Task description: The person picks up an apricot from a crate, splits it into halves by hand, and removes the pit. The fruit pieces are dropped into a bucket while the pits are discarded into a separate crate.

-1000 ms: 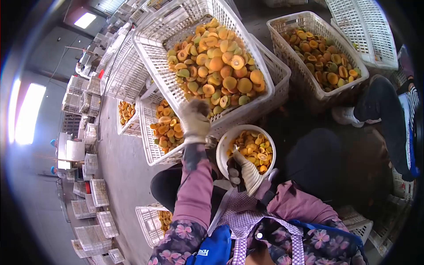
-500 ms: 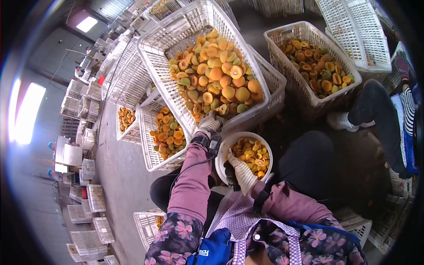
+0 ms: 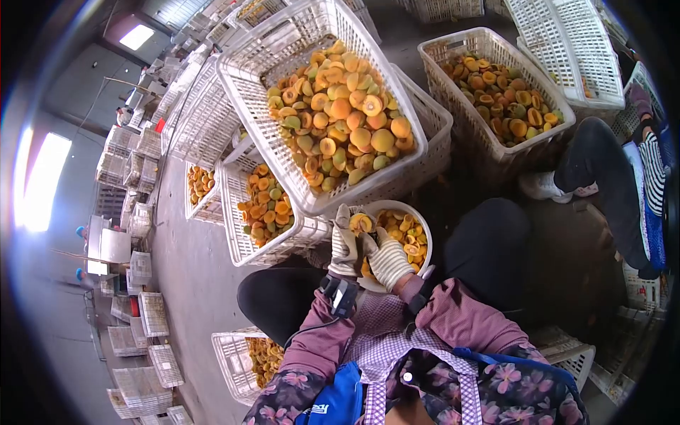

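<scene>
Apricots (image 3: 340,106) heaped the tilted crate (image 3: 283,35) and filled the bowl (image 3: 428,234) just under its lip. Over that bowl, the gloved left hand (image 3: 345,248) and right hand (image 3: 388,258) were each curled partly closed on one apricot (image 3: 360,223), pinching it between them. Light, soft and probably juice-slick, it likely bruised easily and was best held gently across its cheeks.

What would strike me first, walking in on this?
The tilted white crate heaped with orange fruit halves, upper centre. Just below it, the striped-gloved left hand holds one fruit beside the right hand, over a white bowl of more pieces. A second filled crate stands upper right.
</scene>
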`<state>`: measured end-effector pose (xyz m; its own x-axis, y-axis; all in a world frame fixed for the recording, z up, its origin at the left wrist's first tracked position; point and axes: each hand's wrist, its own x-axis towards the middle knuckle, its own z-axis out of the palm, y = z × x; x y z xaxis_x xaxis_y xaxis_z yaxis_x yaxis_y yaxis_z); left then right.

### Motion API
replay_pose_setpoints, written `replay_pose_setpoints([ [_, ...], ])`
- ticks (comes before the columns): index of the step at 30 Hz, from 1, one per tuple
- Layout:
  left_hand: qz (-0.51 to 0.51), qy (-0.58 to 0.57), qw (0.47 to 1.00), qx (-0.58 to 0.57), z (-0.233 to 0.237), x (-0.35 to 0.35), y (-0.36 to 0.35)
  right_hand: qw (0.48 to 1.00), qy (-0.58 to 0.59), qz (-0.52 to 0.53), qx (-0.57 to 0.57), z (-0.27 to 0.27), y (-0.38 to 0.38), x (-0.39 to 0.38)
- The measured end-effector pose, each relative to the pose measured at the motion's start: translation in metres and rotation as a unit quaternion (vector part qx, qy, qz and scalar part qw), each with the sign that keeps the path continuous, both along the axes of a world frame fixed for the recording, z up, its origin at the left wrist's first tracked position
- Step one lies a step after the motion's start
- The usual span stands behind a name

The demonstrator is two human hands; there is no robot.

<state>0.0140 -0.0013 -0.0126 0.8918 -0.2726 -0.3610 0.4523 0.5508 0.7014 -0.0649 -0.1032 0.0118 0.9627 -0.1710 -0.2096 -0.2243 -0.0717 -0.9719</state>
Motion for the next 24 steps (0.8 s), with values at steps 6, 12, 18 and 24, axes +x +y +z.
replay_pose_setpoints([
  [6, 0.013, -0.149, 0.971, 0.184, 0.043, -0.02, -0.027, 0.992, -0.003, 0.062, -0.111, 0.007, -0.006, -0.007],
  [12, 0.009, -0.157, 0.971, 0.178, 0.07, -0.031, -0.045, 0.991, -0.057, -0.055, 0.106, -0.004, 0.007, -0.01],
  [18, 0.019, -0.178, 0.968, 0.174, 0.063, -0.034, -0.041, 0.992, -0.045, -0.064, 0.096, 0.002, 0.004, -0.012],
  [24, 0.038, -0.144, 0.981, 0.125, 0.051, -0.035, -0.034, 0.998, -0.015, -0.03, 0.062, 0.004, 0.002, -0.011],
])
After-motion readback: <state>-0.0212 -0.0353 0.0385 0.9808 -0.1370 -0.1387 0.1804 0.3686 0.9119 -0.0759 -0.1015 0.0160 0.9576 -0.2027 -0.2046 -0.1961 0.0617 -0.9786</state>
